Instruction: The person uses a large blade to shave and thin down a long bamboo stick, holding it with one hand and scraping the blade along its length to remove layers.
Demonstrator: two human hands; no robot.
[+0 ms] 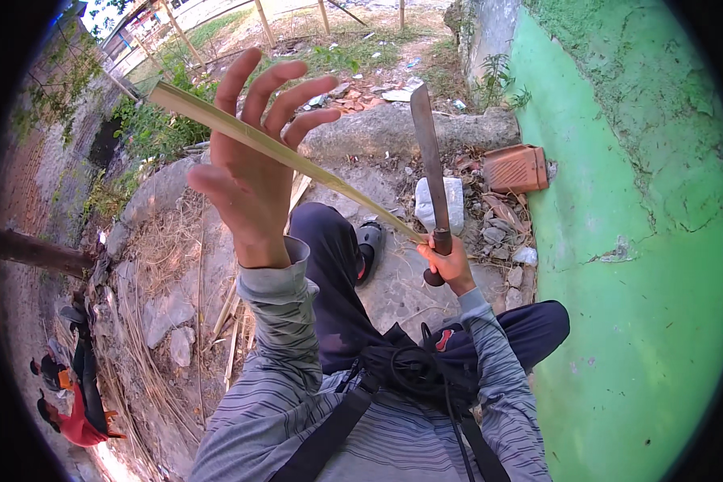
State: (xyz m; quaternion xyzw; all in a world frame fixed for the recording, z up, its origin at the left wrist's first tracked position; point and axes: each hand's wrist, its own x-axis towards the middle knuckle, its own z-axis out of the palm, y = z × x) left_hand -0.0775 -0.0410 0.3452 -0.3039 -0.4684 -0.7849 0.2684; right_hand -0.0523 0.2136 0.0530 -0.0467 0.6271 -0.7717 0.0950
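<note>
My left hand [251, 197] is raised with its fingers spread. A long, pale green-yellow strip that looks like split bamboo [329, 179] slants across in front of the left palm, and the fingers are not wrapped round it. My right hand [455, 267] is closed round the dark handle of a machete [430, 153], whose long blade points up and away from me. The strip's lower end meets the right hand at the thumb beside the handle; whether it is pinched there I cannot tell.
A green wall [618, 321] stands close on my right. Beside it lie a ridged clay tile [516, 169], a whitish block [439, 205] and rubble. Thin strips [231, 329] lie on the ground to my left. Farther left are two people [80, 414]. A low stone edge [369, 132] runs ahead.
</note>
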